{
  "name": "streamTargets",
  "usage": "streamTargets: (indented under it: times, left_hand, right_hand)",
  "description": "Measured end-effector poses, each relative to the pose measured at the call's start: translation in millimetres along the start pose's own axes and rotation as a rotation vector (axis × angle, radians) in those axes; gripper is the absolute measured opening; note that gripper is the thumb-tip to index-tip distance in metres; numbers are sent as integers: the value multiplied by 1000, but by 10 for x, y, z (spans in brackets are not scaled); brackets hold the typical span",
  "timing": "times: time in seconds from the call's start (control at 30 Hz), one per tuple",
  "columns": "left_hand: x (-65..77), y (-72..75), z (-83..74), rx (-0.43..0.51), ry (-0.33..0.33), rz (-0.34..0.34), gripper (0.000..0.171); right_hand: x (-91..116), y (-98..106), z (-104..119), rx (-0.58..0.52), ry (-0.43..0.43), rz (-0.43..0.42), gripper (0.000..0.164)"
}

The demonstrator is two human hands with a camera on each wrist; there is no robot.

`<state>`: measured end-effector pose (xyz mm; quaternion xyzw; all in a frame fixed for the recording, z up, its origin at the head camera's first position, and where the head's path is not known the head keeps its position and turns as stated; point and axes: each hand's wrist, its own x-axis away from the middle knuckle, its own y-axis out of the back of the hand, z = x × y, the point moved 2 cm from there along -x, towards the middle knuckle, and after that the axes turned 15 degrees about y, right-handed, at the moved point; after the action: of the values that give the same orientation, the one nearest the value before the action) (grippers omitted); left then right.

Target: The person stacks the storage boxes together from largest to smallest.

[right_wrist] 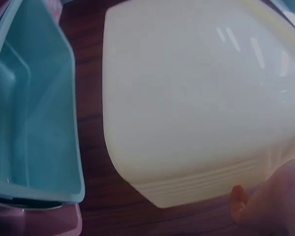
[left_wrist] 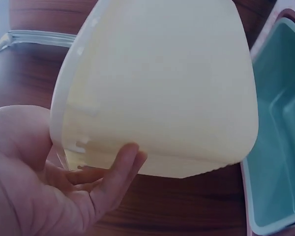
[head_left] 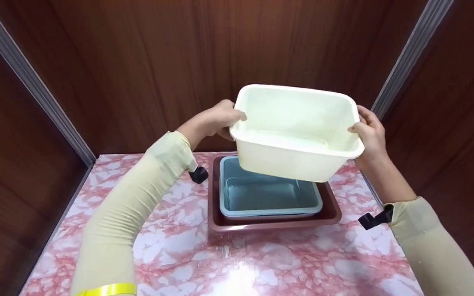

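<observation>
A cream-white plastic tub [head_left: 284, 162] is held in the air, tilted so that its inside faces me. My left hand [head_left: 220, 117] grips its left rim, thumb over the edge and fingers on the outer wall, as the left wrist view shows. At the opposite end my right hand [head_left: 370, 133] grips the right rim, its thumb inside. Below and partly hidden by the white tub, a blue-green tub [head_left: 270, 213] sits inside a larger brownish-red tub [head_left: 278, 227] on the table. The blue-green tub's inside looks bare in the head view.
The table has a pink-and-white marbled top [head_left: 171, 250]. Dark wood-grain panels [head_left: 138, 74] stand behind it and on both sides, with grey metal strips [head_left: 405, 53] at the corners. A black wrist camera [head_left: 199, 175] hangs below my left wrist.
</observation>
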<state>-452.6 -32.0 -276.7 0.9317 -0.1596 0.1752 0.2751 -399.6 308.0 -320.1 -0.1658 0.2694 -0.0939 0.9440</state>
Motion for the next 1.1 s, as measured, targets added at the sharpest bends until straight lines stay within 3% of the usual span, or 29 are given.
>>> streamTargets:
  times: [0.2, 0.37, 0.47, 0.57, 0.73, 0.97, 1.1]
  left_hand:
    - [-5, -21, 198, 16, 31, -22, 24]
    - [20, -11, 395, 55, 60, -69, 32]
    - [37, 16, 502, 78, 68, -86, 34]
    - [57, 34, 596, 85, 72, -98, 33]
    - [87, 25, 727, 74, 113, -106, 31]
    - [63, -35, 865, 117, 160, -111, 32]
    - [13, -83, 918, 159, 152, -95, 33]
  right_hand:
    - [17, -31, -111, 44, -66, 56, 45]
    - [36, -97, -149, 316, -162, 150, 57]
    - [54, -141, -169, 497, -241, 260, 68]
    - [76, -179, -199, 604, -287, 378, 74]
    - [102, -223, -279, 678, -276, 473, 77]
    - [117, -232, -408, 712, -274, 503, 74]
    - [137, -222, -457, 751, -253, 511, 63]
